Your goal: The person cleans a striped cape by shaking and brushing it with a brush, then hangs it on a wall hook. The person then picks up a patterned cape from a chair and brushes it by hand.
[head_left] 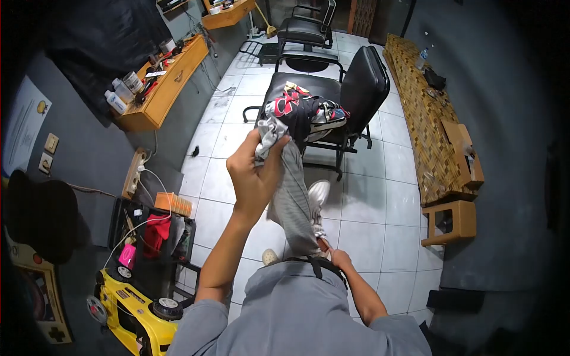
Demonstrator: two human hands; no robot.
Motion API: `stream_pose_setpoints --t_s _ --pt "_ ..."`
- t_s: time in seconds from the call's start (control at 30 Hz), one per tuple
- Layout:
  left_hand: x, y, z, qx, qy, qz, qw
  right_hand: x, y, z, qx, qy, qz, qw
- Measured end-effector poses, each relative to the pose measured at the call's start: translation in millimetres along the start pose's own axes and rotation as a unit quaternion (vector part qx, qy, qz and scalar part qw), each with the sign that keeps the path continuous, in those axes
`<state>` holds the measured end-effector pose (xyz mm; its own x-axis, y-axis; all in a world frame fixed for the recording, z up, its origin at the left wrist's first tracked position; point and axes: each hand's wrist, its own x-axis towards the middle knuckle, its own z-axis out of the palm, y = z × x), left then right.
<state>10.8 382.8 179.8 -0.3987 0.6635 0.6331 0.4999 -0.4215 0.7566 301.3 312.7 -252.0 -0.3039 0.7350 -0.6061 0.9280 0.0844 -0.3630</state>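
My left hand (255, 172) is raised in front of me, its fingers closed round a bunched end of a grey striped cloth garment (295, 207). From there the garment hangs down toward my waist; folds hide what kind it is. My right hand (339, 259) is low at my right side, closed on a lower part of the same cloth, with its fingertips partly hidden. Beyond my left hand, a pile of black, red and white clothes (306, 113) lies on the seat of a black barber chair (365, 83).
A second black chair (303, 29) stands farther back. On the left are a wooden shelf (172, 83) with bottles, a black cart (190, 237) and a yellow toy car (133, 308). Along the right wall run a woven-patterned bench (415, 107) and a tan stool (460, 222).
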Motion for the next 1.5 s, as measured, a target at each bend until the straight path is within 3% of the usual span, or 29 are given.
stream_pose_setpoints --t_s 0.07,0.1,0.13,0.17,0.27,0.33,0.43,0.5,0.53,0.6,0.73,0.8,0.9,1.0,1.03,1.1,1.2,1.23,1.27,1.3,1.37,1.47,1.5 --pt "-10 -9 0 0.016 0.012 0.015 1.000 21 26 26 0.014 0.077 0.047 0.996" --pt "-15 -17 -2 0.042 0.021 0.040 0.998 20 24 19 0.272 0.038 0.105 0.956" --pt "-24 -23 -4 0.021 0.017 0.000 1.000 17 18 6 0.510 -0.004 0.156 0.846" --pt "-33 -30 -6 0.001 0.015 -0.040 0.999 6 1 -17 0.710 -0.047 0.198 0.674" --pt "-51 -23 -14 -0.057 -0.016 -0.188 0.980 -47 -83 -102 0.737 0.084 0.137 0.656" --pt "-67 -26 -16 -0.064 -0.052 -0.217 0.973 -73 -116 -142 0.768 0.089 0.034 0.633" --pt "-92 -35 -5 -0.114 -0.084 -0.204 0.969 -107 -167 -191 0.719 0.108 -0.111 0.677" --pt "-108 -48 -8 -0.098 -0.173 -0.214 0.956 -108 -181 -195 0.563 0.222 -0.233 0.762" --pt "-114 -49 -7 -0.096 -0.194 -0.207 0.954 -112 -188 -205 0.471 0.241 -0.244 0.813" --pt "-118 -41 -11 -0.065 -0.243 -0.229 0.941 -109 -205 -207 0.444 0.296 -0.372 0.759" --pt "-126 -44 -22 -0.012 -0.257 -0.226 0.940 -115 -219 -209 0.388 0.235 -0.330 0.828" --pt "-137 -57 -24 0.029 -0.220 -0.187 0.957 -113 -215 -208 0.347 0.188 -0.296 0.870" --pt "-142 -58 -23 0.071 -0.196 -0.178 0.962 -110 -221 -212 0.330 0.231 -0.309 0.862" --pt "-135 -54 -30 0.051 -0.189 -0.232 0.953 -110 -223 -214 0.351 0.253 -0.298 0.851" --pt "-134 -57 -32 0.033 -0.182 -0.188 0.965 -111 -225 -214 0.362 0.266 -0.304 0.840" --pt "-129 -55 -42 0.047 -0.219 -0.190 0.956 -112 -228 -213 0.351 0.291 -0.312 0.833" --pt "-121 -58 -57 0.065 -0.216 -0.208 0.952 -109 -237 -204 0.494 0.313 -0.293 0.756" --pt "-120 -59 -60 0.069 -0.204 -0.217 0.952 -117 -233 -211 0.487 0.270 -0.251 0.792" --pt "-121 -65 -58 0.031 -0.190 -0.165 0.967 -109 -224 -203 0.515 0.270 -0.209 0.786" --pt "-118 -68 -54 -0.007 -0.175 -0.113 0.978 -107 -221 -203 0.507 0.261 -0.240 0.786" --pt "-122 -59 -56 -0.057 -0.210 -0.166 0.962 -107 -219 -204 0.489 0.246 -0.276 0.790" --pt "-122 -71 -65 -0.023 -0.360 -0.232 0.903 -115 -226 -216 0.464 0.222 -0.301 0.803" --pt "-118 -71 -66 -0.067 -0.374 -0.234 0.895 -119 -227 -221 0.457 0.209 -0.310 0.807"
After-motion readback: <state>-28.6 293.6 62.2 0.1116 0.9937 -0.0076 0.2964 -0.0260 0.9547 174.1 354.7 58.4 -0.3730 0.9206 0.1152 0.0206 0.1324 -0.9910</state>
